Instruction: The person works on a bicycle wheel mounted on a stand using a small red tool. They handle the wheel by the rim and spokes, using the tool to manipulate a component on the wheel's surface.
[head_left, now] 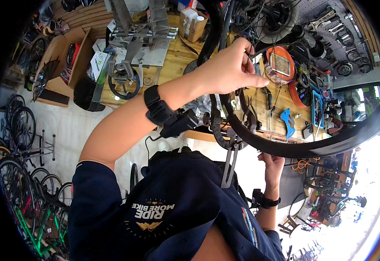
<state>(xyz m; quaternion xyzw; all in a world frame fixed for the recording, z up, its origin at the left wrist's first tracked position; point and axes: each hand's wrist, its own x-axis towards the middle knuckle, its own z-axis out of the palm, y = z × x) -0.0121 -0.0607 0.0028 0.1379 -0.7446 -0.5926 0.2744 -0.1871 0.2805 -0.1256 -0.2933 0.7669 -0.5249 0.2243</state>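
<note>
Curling near the black rim — left fingers, right fingers — both grips unclear, white-lettered top

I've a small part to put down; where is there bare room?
Bare wood shows on the brown wooden workbench between the grey metal plate, brown cardboard box and left forearm. Pale floor shows between the parked bicycles and navy sleeve. Crowded: the bench's right side, around the round orange-rimmed container, the angular blue plastic tool and the left hand.

White lettering, upside down, was printed on the dark blue shirt toward seven o'clock; smaller print was borne by a white box at ten o'clock.
</note>
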